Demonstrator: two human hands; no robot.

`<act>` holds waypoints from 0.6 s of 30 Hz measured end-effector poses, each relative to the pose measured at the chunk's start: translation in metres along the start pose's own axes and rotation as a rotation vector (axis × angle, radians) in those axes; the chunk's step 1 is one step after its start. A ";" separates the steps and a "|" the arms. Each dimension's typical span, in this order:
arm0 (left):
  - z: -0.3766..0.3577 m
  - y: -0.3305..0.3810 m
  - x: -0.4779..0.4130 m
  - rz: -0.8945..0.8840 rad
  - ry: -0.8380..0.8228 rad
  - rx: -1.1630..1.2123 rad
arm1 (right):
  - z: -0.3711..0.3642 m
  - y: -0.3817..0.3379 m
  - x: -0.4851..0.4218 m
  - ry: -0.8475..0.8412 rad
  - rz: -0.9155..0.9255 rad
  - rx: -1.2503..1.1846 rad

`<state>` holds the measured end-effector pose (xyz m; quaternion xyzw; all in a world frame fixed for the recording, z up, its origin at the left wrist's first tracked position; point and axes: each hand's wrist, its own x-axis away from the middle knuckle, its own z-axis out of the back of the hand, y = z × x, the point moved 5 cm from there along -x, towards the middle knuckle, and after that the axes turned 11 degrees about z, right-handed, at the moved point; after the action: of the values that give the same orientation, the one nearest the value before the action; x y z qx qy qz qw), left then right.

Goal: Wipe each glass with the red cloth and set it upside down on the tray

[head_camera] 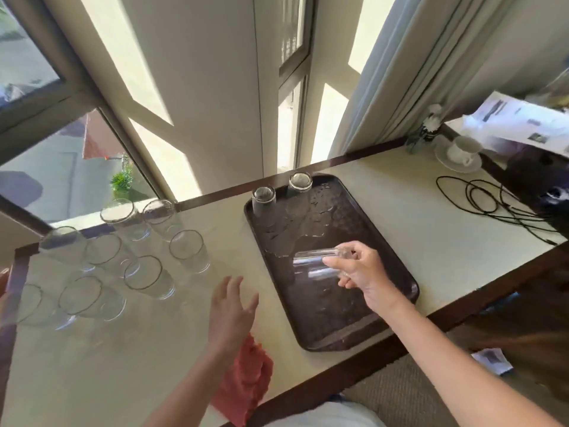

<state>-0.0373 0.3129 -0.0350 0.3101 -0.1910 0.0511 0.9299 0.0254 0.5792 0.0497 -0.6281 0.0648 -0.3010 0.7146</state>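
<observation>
Holding a glass sideways over the tray, my right hand has fingers curled round its base. My left hand hovers open, empty, above the red cloth. Next, I judge: mouth down, set beneath the hand.

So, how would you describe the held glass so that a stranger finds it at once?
Find the dark brown tray on the pale table, right of centre. Above its middle the right hand holds one clear glass. Unlike the two upside-down glasses at the tray's far end and the upright glasses left of it, this one is tipped on its side.
</observation>
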 end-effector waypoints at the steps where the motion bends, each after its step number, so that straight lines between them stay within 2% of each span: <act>1: -0.007 0.003 -0.009 -0.001 0.017 -0.105 | 0.009 -0.006 -0.021 0.023 0.035 0.064; 4: -0.026 0.003 -0.023 0.052 0.007 -0.299 | 0.028 -0.023 -0.082 0.056 0.131 0.326; 8: -0.039 0.000 -0.020 0.100 0.034 -0.376 | 0.037 -0.048 -0.146 0.004 0.238 0.667; 13: -0.041 -0.003 -0.025 0.140 0.073 -0.389 | 0.021 -0.075 -0.203 -0.065 0.319 0.824; 18: -0.043 0.000 -0.024 0.188 0.113 -0.356 | 0.003 -0.082 -0.236 -0.103 0.311 0.888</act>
<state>-0.0457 0.3386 -0.0760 0.1186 -0.1728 0.1205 0.9704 -0.1937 0.7000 0.0600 -0.2585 -0.0124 -0.1574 0.9530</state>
